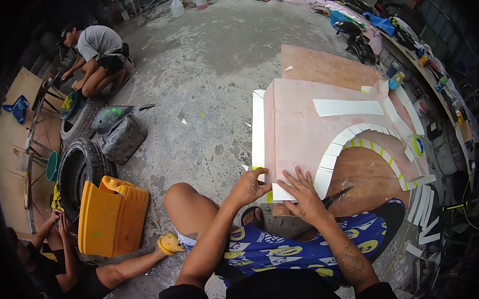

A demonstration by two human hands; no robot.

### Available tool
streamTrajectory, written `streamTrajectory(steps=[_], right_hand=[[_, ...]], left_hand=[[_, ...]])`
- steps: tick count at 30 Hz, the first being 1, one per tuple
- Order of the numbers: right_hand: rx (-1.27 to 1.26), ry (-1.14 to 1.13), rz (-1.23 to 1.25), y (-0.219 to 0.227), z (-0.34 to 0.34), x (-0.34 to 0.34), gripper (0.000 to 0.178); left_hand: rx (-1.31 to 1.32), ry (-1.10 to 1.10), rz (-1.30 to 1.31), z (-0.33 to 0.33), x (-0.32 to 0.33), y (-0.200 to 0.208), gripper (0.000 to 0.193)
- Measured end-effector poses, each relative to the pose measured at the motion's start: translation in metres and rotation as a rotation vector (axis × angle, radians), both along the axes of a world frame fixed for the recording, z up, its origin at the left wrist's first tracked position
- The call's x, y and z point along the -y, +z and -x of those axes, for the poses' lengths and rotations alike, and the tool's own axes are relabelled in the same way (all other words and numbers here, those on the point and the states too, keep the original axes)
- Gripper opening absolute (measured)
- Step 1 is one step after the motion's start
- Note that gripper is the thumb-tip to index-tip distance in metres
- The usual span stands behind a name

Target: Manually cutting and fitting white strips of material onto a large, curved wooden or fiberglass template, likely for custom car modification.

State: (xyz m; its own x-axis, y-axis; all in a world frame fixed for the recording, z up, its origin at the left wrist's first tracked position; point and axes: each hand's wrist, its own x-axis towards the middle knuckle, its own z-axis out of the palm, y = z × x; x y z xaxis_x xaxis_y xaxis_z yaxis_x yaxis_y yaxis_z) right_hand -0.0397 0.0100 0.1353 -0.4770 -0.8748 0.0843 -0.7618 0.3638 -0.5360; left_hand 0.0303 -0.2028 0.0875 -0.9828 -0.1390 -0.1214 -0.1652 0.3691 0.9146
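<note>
A large pale pink panel (297,125), shaped like a car fender with an arched cutout, lies before me. White strips (259,132) line its left side, and short white pieces (338,145) follow the arch. My left hand (249,186) pinches the white edging at the panel's near left corner, with the fingertips partly hidden. Beside it, my right hand (304,197) rests spread and flat over a white piece (287,193) on the near edge. A longer white strip (349,107) lies on top of the panel. Yellow-green tape marks show inside the arch.
Plywood (326,63) lies under the panel. A tape roll (418,146) sits at its right, near loose white strips (424,208). Scissors-like dark blades (339,194) lie within the arch. Left are a yellow plastic container (114,216), tires (82,167) and two people (99,54).
</note>
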Motion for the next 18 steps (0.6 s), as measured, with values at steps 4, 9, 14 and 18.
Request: streamTrajectory(steps=[4,9,14,18], right_hand=[[0.029,0.031,0.002,0.005,-0.008,0.012,0.061],[0.098,-0.016,0.012,0.018,-0.005,-0.004,0.062],[0.111,-0.061,0.011,0.010,-0.006,-0.011,0.046],[0.109,-0.077,0.014,0.002,-0.002,-0.021,0.041]], left_hand=[[-0.044,0.079,-0.052,-0.017,0.005,-0.027,0.050],[-0.171,0.073,-0.005,-0.004,-0.020,-0.034,0.053],[-0.042,0.039,-0.007,-0.003,-0.033,-0.032,0.072],[-0.037,0.041,-0.007,-0.002,-0.044,-0.049,0.076]])
